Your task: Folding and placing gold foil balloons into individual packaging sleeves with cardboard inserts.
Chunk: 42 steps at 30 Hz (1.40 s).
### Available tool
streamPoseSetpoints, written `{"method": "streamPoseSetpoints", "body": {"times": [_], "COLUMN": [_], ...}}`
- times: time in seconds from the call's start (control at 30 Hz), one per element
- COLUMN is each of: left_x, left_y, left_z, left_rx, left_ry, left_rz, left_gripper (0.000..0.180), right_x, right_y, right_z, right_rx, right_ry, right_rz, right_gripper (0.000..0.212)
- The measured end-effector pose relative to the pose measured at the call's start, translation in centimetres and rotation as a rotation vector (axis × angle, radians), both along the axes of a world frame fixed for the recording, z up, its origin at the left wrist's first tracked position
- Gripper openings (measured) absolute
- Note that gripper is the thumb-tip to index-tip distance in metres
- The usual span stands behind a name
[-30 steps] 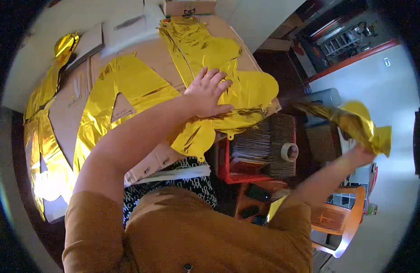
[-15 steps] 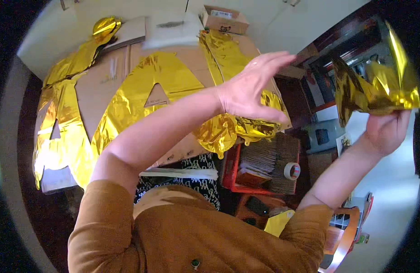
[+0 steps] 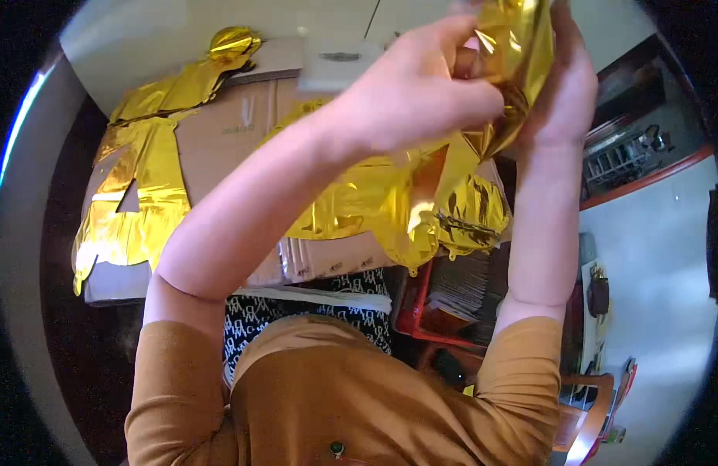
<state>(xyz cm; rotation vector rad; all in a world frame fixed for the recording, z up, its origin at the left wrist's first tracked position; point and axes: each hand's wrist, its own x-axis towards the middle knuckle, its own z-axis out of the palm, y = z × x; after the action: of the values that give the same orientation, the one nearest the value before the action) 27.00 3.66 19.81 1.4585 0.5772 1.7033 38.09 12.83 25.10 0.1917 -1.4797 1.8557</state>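
Note:
A crumpled gold foil balloon (image 3: pixel 514 62), flat and without air, is raised at the top right between my two hands. My left hand (image 3: pixel 429 89) has its fingers curled at the foil's left edge, with the thumb against its lower part. Behind the foil's right side is my right hand (image 3: pixel 565 97), closed on it, its fingers partly hidden. Below them, more flat gold foil balloons lie on cardboard (image 3: pixel 242 124). A letter-shaped foil balloon (image 3: pixel 153 186) with a triangular hole lies at the left; another foil balloon (image 3: pixel 336 206) in the middle is partly covered by my left forearm.
A red crate (image 3: pixel 417 303) holding stacked brown cardboard pieces stands right of my lap. A wooden chair (image 3: pixel 600 404) is at the lower right. At the far left lies a rounded gold foil piece (image 3: pixel 235 43). A dark shelf (image 3: pixel 631 147) stands at the right.
My right hand has brought the foil balloon from the far right up toward the middle. My left hand, open before, has moved up and closed at it. The view has shifted.

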Motion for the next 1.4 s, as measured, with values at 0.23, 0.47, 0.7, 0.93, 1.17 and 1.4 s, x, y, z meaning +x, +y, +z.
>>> {"method": "streamPoseSetpoints", "body": {"times": [0.23, 0.47, 0.7, 0.93, 1.17, 1.4], "left_x": [-6.2, -8.2, -3.7, -0.7, -4.3, -9.5], "left_y": [-1.6, -3.5, -10.2, -14.3, -16.0, -16.3], "left_z": [-2.2, -8.3, -13.6, -14.0, -17.8, -15.9], "left_rx": [-0.068, -0.443, -0.840, -0.856, -1.042, -0.667], "left_ry": [-0.210, -0.525, -0.123, -0.307, 0.263, 1.203], "left_rz": [-0.460, -0.421, -0.003, 0.008, 0.246, 0.625], "left_gripper": [0.043, 0.028, 0.027, 0.019, 0.030, 0.058], "right_x": [-2.7, -5.9, -8.1, -9.8, -14.4, -15.4], "right_y": [4.1, 2.2, 10.4, 14.4, 15.6, 15.7], "right_z": [-1.8, -4.7, -9.0, -11.7, -23.8, -27.4], "right_rx": [-0.100, 0.168, 0.036, 0.515, -0.118, 0.363], "right_ry": [-0.479, -0.479, -0.611, -0.964, -0.910, -1.099], "right_rz": [0.273, 0.109, -0.138, -0.384, -0.093, -0.315], "right_gripper": [0.045, 0.033, 0.027, 0.031, 0.014, 0.016]}}
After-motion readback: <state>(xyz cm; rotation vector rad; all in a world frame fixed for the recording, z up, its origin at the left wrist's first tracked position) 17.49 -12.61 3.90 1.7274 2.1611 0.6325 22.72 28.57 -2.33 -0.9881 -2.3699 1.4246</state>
